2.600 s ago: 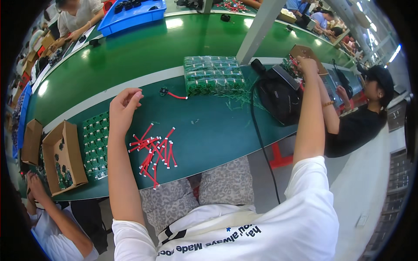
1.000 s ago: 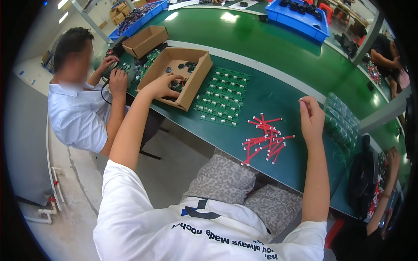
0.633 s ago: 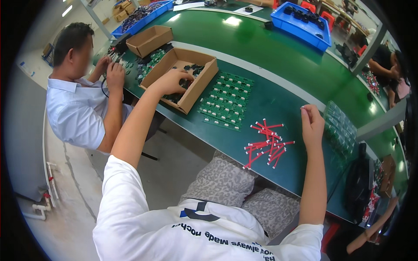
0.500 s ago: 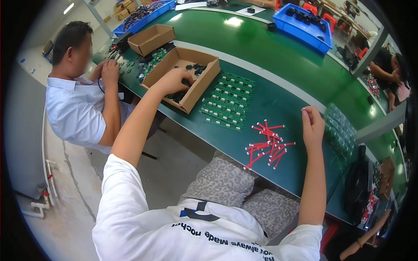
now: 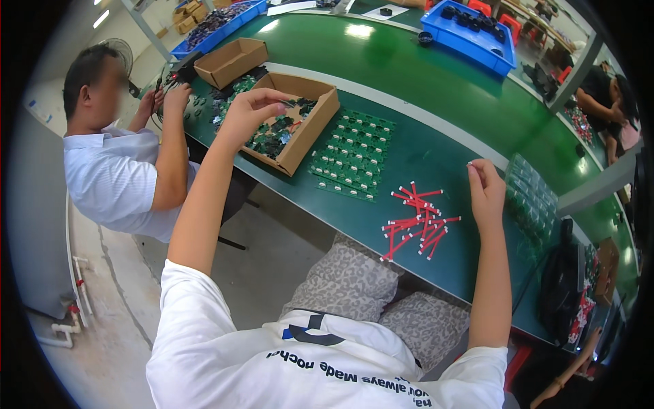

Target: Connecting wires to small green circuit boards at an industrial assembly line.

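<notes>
My left hand (image 5: 248, 117) is raised over an open cardboard box (image 5: 315, 131), thumb and forefinger pinched near a thin dark piece that is too small to make out. Inside the box lie small dark and green circuit board pieces (image 5: 271, 141) and a bit of red. Over the right part of the table, my right hand (image 5: 488, 194) is closed in a pinch, with a tiny pale tip showing at the fingertips. Between my hands lie a panel of green circuit boards (image 5: 352, 155) with white connectors and a loose heap of red cables (image 5: 421, 221) with white ends.
A co-worker (image 5: 116, 150) sits at my left, working with both hands beside another cardboard box (image 5: 231, 63). Clear plastic trays (image 5: 530, 201) stand beyond my right hand, near a black bag (image 5: 563, 293). Blue bins (image 5: 470, 42) sit across the green table.
My left hand has risen out of the box, uncovering more of the pieces inside. My right hand stays almost in place, still pinched. The co-worker's hands have shifted apart.
</notes>
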The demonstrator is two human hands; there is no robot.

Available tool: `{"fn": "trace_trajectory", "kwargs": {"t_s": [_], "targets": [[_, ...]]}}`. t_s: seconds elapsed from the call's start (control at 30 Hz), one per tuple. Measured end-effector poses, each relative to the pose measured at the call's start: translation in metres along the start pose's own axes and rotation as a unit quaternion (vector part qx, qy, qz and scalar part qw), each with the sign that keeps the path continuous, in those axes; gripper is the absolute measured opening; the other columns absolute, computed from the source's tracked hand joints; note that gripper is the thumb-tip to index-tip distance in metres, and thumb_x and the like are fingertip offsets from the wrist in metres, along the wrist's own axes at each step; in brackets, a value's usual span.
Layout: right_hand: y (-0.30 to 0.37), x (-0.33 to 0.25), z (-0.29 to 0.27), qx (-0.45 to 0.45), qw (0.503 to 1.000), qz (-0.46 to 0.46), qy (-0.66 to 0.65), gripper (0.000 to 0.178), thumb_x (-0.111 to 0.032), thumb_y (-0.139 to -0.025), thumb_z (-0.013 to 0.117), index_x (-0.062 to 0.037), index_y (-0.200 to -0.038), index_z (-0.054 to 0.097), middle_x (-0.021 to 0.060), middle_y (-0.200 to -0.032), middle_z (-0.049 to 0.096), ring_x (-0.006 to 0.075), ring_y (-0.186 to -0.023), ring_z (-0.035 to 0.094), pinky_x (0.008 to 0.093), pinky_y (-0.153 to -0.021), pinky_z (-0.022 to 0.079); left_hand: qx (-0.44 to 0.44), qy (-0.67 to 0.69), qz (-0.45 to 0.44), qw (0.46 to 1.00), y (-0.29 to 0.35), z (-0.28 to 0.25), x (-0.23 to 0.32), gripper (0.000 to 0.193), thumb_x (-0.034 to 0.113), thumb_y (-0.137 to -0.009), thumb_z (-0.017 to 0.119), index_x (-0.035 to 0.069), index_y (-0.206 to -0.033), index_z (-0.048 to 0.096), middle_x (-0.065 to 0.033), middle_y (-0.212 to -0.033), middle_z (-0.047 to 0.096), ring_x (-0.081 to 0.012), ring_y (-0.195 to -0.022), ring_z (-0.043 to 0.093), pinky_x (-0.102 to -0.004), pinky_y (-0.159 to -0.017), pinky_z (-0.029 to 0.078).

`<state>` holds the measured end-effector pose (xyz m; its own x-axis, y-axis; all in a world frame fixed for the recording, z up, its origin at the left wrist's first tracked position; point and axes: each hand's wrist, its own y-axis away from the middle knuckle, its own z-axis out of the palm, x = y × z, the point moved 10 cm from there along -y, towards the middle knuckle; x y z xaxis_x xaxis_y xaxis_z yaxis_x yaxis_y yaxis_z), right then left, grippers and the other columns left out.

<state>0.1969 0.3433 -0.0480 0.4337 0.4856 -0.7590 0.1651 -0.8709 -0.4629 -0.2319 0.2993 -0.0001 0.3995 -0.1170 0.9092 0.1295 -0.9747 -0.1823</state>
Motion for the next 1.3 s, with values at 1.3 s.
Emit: {"fn": "trace_trajectory", "kwargs": {"t_s": [1.3], "targets": [[0.003, 0.002, 0.012, -0.043, 0.999, 0.025, -0.017, 0.008, -0.007, -0.087, 0.059, -0.0019, -0.087, 0.053, -0.001, -0.06, 0.043, 0.0046, -0.055, 0.037, 0.0215, -0.05, 0.031, -0.021, 0.12, -0.082, 0.989, -0.006, 0.019, -0.01, 0.011, 0.019, -0.093, 0.055, 0.008, -0.097, 0.055, -0.0006, -0.083, 0.062, -0.0077, -0.075, 0.06, -0.0214, -0.067, 0.049]]}}
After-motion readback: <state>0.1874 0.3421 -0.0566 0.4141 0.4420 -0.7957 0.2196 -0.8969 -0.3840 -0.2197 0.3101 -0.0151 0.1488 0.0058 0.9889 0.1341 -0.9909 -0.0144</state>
